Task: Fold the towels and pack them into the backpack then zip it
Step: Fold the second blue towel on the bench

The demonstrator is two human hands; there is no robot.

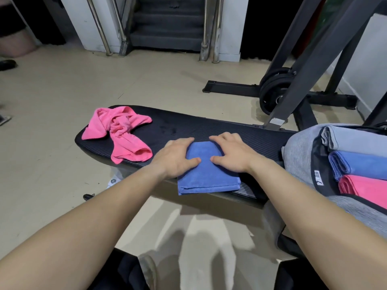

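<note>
A gym room with a pale floor [62, 84], stairs [167, 24] at the back and weight plates [274, 88] on a rack at the right; a black padded table [209, 126] runs across the middle.

At its left end lies the crumpled pink towel [123, 132], twisted and bunched, not yet folded. One lobe sits close to the near edge, so a careless tug would likely drag it to the floor.

In the centre the left hand [178, 158] and the right hand [232, 153] lie flat, fingers spread, pressing down on either side of the folded blue towel [207, 176]. Neither hand grips it. The towel is a neat, thick rectangle with stacked layers showing at its near edge, and that edge seems to hang a little past the table's rim. Plush layers like these probably spring open when the pressure lifts, and lifting by one corner would let the fold fall apart.

At the right the grey backpack [299, 155] lies open, with a grey towel [356, 141], a packed blue towel [360, 164] and a packed pink towel [364, 187] side by side. Space looks tight, so two more may bulge into the zip.
</note>
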